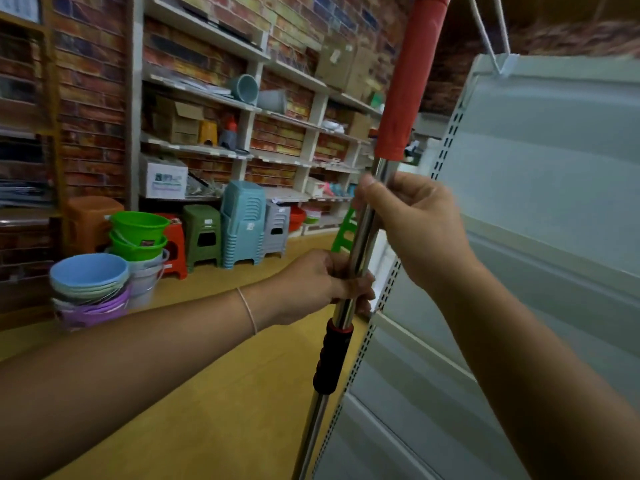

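Both hands are closed round a shiny telescopic steel pole (362,237) that stands almost upright, with a red foam sleeve (412,74) at its upper end and a black ribbed locking collar (332,355) lower down.

Taking that collar as the mark, the left hand (322,285) grips the bare steel directly above it, fingers curled tightly round the tube. The right hand (412,223) holds the pole further above the collar, just under the red sleeve. Its thumb lies along the steel and its fingers wrap round the far side. Below the collar the tube runs down out of view, so its lower end cannot be seen.

Just right of the collar stands a pale grey metal shelving unit (554,202) with slotted uprights. Well to the left of the collar, on the yellow floor (225,393), sit stacked plastic buckets (90,285) and stacked plastic stools (242,223).

The job appears to be setting the pole's length. The two-handed hold on the upper section is made, but neither hand touches the collar. Whether the collar is loose or locked cannot be told, so sliding the section and tightening the collar probably remain.
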`<state>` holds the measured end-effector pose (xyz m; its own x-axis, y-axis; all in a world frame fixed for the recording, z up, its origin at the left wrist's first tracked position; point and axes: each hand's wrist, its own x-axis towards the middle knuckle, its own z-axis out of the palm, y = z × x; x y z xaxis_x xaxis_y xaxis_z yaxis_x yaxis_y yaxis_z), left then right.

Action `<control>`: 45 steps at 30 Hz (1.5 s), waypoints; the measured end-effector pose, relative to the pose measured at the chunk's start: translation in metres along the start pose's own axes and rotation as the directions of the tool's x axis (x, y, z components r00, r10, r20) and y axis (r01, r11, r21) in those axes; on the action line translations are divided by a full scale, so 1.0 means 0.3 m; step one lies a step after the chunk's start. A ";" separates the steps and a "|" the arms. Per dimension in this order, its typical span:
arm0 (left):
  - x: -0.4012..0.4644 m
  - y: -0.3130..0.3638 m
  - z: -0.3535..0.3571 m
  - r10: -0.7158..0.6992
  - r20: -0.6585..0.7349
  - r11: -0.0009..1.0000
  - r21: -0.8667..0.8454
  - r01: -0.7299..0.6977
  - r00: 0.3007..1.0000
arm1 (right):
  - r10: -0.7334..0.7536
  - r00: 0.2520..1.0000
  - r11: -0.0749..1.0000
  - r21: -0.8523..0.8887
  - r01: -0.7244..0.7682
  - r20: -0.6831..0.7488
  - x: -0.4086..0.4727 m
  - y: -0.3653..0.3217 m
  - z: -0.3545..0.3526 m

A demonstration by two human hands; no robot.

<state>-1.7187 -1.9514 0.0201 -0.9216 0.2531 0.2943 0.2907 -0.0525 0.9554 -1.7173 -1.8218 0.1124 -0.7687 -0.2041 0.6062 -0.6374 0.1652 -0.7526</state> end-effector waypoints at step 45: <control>0.449 0.255 -0.156 0.175 0.379 0.982 -0.005 -0.187 0.909 | -0.016 0.924 0.919 -0.371 -0.137 -0.381 0.311 -0.159 0.009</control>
<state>-1.8327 -1.9665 0.1339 -0.6891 0.5868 0.4252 0.4565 -0.1041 0.8836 -1.7585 -1.8513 0.2042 -0.7207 0.1765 0.6704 -0.5001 0.5373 -0.6791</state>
